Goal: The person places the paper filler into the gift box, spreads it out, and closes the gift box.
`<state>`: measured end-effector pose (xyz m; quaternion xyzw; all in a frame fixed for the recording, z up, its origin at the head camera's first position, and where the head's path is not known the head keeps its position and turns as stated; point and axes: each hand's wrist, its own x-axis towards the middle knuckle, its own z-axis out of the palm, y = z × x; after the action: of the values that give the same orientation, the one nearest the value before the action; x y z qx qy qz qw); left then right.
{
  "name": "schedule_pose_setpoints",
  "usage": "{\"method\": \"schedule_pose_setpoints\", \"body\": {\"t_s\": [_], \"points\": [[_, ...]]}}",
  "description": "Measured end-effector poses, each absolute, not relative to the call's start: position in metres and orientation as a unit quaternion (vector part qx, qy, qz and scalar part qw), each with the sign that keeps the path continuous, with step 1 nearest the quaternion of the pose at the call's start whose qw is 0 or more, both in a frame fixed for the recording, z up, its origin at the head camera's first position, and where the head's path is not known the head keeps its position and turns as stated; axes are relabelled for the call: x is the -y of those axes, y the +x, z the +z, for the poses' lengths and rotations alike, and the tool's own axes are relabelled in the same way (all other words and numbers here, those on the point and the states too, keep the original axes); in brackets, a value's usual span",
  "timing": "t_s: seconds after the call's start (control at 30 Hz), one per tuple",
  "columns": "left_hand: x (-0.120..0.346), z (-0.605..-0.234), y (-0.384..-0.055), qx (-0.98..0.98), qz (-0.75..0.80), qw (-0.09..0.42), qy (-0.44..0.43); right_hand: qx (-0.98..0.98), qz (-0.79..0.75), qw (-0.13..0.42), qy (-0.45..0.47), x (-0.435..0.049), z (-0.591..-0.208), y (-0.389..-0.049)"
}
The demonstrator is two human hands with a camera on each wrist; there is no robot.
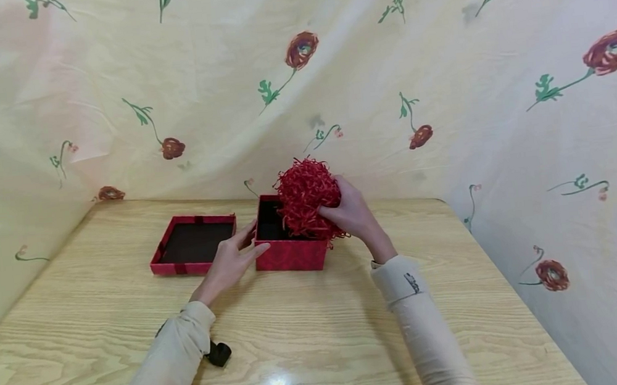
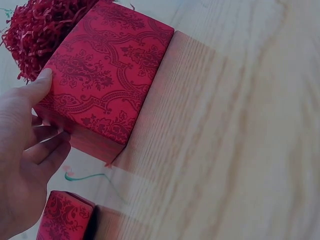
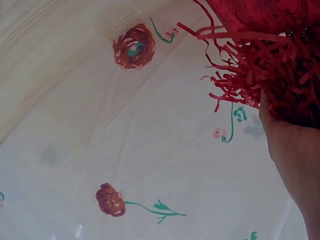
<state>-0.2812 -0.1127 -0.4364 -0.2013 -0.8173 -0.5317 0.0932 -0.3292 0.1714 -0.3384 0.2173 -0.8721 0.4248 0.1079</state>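
My right hand point(image 1: 352, 210) grips a big clump of red shredded paper point(image 1: 307, 195) over the right part of an open red box point(image 1: 292, 255). In the right wrist view, loose paper strands point(image 3: 232, 80) stick out past the hand, and most of the fingers are hidden. At the box's near left corner, my left hand point(image 1: 229, 262) holds it, thumb on the front wall and fingers against the left side. The left wrist view shows the dark damask pattern of the box wall point(image 2: 100, 75). A dark interior is visible in the box's left part.
The box's red lid point(image 1: 182, 268) lies inside up on the wooden table point(image 1: 299, 330), left of the box. Beneath my left forearm a small black object point(image 1: 219, 353) shows. Floral cloth point(image 1: 221, 101) hangs behind and along both sides of the table.
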Motion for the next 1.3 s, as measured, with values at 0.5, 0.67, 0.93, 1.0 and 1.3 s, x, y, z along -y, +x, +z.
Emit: {"method": "schedule_pose_setpoints", "body": {"t_s": [0.5, 0.67, 0.93, 1.0, 1.3], "points": [[0.113, -0.436, -0.282, 0.823, -0.521, 0.097, -0.203, 0.871, 0.42, 0.1, 0.236, -0.158, -0.344, -0.333], [0.113, -0.436, -0.282, 0.824, -0.521, 0.095, -0.201, 0.875, 0.407, 0.098, 0.244, -0.154, -0.345, -0.334], [0.113, -0.437, -0.282, 0.817, -0.529, 0.101, -0.207, 0.884, 0.39, 0.093, 0.242, -0.15, -0.347, -0.334], [0.113, -0.437, -0.282, 0.817, -0.528, 0.103, -0.208, 0.885, 0.389, 0.088, 0.239, -0.149, -0.347, -0.334], [0.114, -0.438, -0.282, 0.813, -0.533, 0.096, -0.211, 0.886, 0.37, 0.1, 0.259, -0.144, -0.345, -0.332]]}}
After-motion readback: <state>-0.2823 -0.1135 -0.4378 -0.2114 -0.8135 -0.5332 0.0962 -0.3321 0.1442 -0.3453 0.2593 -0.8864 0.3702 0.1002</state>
